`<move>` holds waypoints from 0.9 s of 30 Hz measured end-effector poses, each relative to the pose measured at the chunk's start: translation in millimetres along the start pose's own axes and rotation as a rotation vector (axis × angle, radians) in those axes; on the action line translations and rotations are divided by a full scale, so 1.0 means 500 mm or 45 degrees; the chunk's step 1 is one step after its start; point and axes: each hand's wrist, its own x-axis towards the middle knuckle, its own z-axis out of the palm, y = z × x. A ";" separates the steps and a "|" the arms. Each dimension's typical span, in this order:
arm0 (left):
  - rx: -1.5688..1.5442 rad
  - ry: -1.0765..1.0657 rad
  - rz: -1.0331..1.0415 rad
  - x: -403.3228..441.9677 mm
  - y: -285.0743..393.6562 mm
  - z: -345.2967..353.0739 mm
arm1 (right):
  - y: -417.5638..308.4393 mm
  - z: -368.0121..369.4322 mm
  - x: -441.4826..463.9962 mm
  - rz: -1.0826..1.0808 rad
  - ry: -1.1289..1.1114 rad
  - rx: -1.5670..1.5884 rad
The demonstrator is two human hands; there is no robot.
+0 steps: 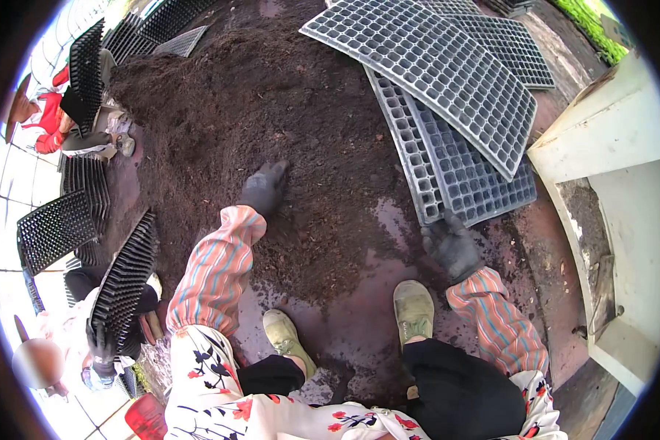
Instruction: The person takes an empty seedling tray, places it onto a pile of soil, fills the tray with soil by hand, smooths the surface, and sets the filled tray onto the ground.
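Observation:
My left hand (pixel 264 189), in a dark glove, rests on the heap of dark soil (pixel 323 125), its fingers stretched out over the surface. Lower right, my right hand (pixel 451 248), also gloved, has its fingers closed at the near edge of a dark plastic seedling tray (pixel 468 176); the fingertips are partly hidden there. That tray overlaps another tray (pixel 411 147) on its left. A lighter grey seedling tray (pixel 433 70) lies across both at an angle, its cells showing.
More seedling trays (pixel 510 48) lie at the back right. A whitish structure (pixel 616 132) borders the right. At left, one person (pixel 48 121) holds a dark tray, and another person's gloved hand (pixel 101 341) touches a stack of trays (pixel 128 279). My shoes (pixel 416 312) stand on the soil-strewn floor.

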 end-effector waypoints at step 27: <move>0.071 0.050 0.176 0.160 0.142 0.020 | -0.016 -0.016 -0.015 0.061 0.146 -0.098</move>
